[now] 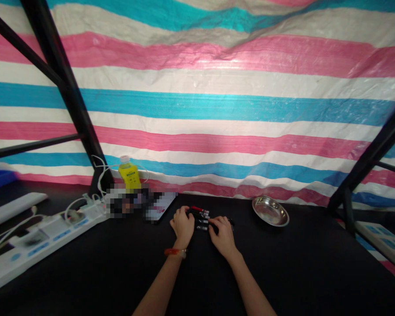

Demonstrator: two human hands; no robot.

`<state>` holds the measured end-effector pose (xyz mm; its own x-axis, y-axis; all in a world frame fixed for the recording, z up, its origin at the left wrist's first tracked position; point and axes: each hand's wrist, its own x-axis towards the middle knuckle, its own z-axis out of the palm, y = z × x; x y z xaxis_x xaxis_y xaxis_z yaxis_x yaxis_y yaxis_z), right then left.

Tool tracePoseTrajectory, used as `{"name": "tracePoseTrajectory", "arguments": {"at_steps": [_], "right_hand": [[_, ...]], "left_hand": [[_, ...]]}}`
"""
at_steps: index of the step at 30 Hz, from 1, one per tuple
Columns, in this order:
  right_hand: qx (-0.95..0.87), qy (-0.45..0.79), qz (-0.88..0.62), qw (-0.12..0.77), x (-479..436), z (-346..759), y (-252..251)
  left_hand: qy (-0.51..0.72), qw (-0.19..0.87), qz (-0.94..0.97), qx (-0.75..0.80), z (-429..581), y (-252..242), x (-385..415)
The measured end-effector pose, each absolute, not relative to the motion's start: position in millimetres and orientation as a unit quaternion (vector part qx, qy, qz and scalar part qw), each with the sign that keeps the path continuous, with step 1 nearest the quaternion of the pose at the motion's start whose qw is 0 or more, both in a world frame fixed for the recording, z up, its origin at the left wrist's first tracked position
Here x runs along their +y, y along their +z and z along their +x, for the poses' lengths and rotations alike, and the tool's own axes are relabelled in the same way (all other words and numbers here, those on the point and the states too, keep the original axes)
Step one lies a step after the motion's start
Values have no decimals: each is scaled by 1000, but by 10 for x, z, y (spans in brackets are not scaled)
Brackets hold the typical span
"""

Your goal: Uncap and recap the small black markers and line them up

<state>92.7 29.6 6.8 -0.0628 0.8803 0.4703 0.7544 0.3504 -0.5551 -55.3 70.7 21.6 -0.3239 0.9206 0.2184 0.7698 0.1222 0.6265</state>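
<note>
Toward the far edge of the black table [206, 285], we have a row of marker pens [203, 215] lying side by side between our two hands. Our left hand [183, 224], partly curled, meets their left ends; our right hand [221, 232], also half closed, covers their right ends. We cannot tell how firmly either one grips them. The pen with red on it [199, 209] lies nearest the far edge. Well toward the right edge, we see a round steel dish [270, 213].
</note>
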Motion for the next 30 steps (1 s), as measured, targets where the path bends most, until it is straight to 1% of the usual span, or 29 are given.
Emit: {"name": "tracePoseTrajectory", "arguments": {"at_steps": [9, 17, 20, 22, 25, 27, 30], "right_hand": [[-696, 81, -574, 423, 360, 947, -20], [-701, 98, -597, 377, 331, 920, -41], [-700, 115, -591, 384, 331, 915, -40], [-692, 132, -582, 406, 340, 911, -43], [-671, 172, -555, 461, 359, 892, -47], [-646, 205, -531, 508, 365, 869, -44], [-589, 274, -500, 573, 364, 834, -22]], "left_hand": [[360, 117, 565, 733, -554, 216, 708], [346, 82, 590, 725, -515, 210, 670], [347, 80, 594, 721, -500, 205, 664], [355, 86, 595, 716, -488, 198, 662], [387, 90, 595, 698, -472, 184, 664], [429, 86, 589, 680, -467, 172, 675], [523, 90, 581, 617, -459, 160, 693]]}}
